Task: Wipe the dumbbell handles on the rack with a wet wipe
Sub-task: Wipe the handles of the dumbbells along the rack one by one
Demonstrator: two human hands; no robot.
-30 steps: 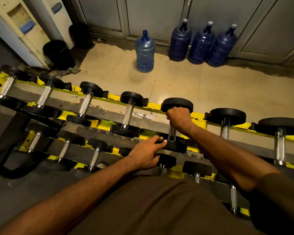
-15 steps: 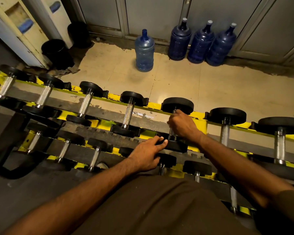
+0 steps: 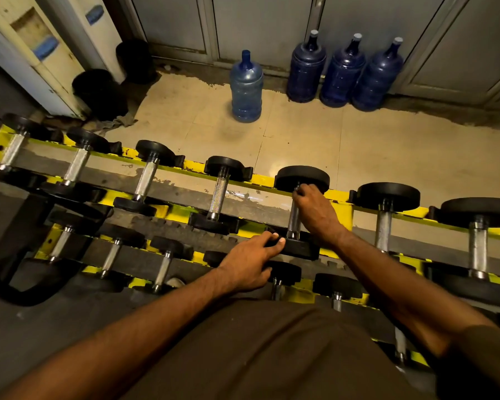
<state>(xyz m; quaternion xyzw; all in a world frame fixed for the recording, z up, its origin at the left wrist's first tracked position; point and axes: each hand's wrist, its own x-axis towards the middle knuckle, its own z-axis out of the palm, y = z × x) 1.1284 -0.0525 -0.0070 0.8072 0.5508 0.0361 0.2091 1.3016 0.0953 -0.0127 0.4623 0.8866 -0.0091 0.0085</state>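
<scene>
Yellow rack (image 3: 260, 180): my right hand (image 3: 318, 215) grips a dumbbell handle (image 3: 294, 219), wipe probably hidden inside; left hand (image 3: 248, 261) flat on its near weight (image 3: 300, 246). Hard rubbing could roll it off.

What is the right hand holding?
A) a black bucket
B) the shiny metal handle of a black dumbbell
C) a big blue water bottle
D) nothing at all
B: the right hand has its fingers curled round the shiny metal handle of the black round-ended dumbbell on the yellow rack. The left hand only rests on the dumbbell's near end.
</scene>
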